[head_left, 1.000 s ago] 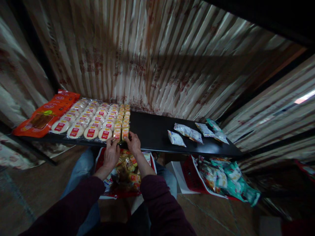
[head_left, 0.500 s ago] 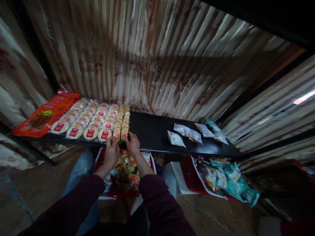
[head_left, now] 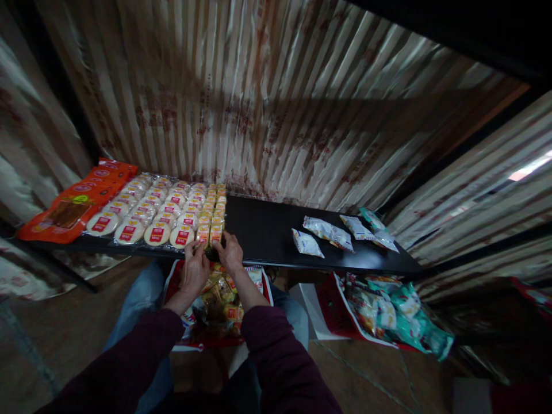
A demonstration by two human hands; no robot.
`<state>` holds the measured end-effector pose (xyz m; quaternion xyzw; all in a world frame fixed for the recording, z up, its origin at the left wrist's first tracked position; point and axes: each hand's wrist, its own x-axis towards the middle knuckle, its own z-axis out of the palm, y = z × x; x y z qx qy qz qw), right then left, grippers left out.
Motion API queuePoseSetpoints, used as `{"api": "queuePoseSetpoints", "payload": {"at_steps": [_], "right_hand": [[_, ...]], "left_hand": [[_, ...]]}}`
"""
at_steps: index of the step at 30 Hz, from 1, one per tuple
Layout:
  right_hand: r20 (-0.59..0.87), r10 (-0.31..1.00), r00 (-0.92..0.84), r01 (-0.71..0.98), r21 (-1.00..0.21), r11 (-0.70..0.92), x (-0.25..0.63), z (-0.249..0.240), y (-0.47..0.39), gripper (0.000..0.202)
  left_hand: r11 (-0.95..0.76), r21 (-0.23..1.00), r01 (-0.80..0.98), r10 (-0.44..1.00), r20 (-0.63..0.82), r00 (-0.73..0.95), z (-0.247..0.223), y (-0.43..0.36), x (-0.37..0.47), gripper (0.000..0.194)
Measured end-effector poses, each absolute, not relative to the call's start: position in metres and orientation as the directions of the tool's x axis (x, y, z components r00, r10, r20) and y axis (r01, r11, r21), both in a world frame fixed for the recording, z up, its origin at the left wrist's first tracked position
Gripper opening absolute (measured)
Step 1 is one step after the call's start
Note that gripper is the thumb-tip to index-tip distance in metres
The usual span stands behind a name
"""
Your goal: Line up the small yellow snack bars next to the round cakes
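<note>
Left hand (head_left: pixel 195 269) and right hand (head_left: pixel 230 253) had bent fingers at the near ends of two yellow packet rows (head_left: pixel 209 216); couldn't tell if either gripped. Rows sat on the black shelf (head_left: pixel 263 230), near its front edge, right of the round white packs (head_left: pixel 157 232). Yellow packets looked light, wrapper probably slick, contents likely crumbly: best pinched gently by the sides. Orange bag (head_left: pixel 73 207) far left, white packets (head_left: pixel 330 233) well apart right. Red basket (head_left: pixel 174 277) of packets below the hands.

Yellow packets (head_left: pixel 218 217) glossy plastic; shelf (head_left: pixel 261 230) smooth; sleeves (head_left: pixel 280 351) matt cloth
</note>
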<state>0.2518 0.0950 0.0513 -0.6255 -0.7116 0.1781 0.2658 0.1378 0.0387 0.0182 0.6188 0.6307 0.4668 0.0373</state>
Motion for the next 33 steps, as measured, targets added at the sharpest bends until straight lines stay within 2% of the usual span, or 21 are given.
{"api": "queuePoseSetpoints", "payload": {"at_steps": [8,12,23,33], "right_hand": [[0.164,0.985,-0.047,0.763,-0.630,0.141,0.252,0.047,0.096,0.044],[0.194,0.980,-0.046,0.722,-0.672,0.167,0.254,0.043,0.095,0.048],[0.270,0.963,0.016,0.629,-0.751,0.201,0.256,0.041,0.087,0.041],[0.243,0.970,-0.011,0.666,-0.722,0.188,0.254,0.039,0.088,0.032]], "left_hand": [[-0.207,0.684,0.699,0.830,0.501,-0.245,0.019,0.034,0.139,0.039],[-0.233,0.677,0.698,0.815,0.527,-0.239,0.019,0.033,0.139,0.038],[-0.241,0.633,0.736,0.809,0.550,-0.208,0.022,0.023,0.139,0.032],[-0.240,0.616,0.750,0.821,0.542,-0.183,0.017,0.025,0.139,0.033]]}}
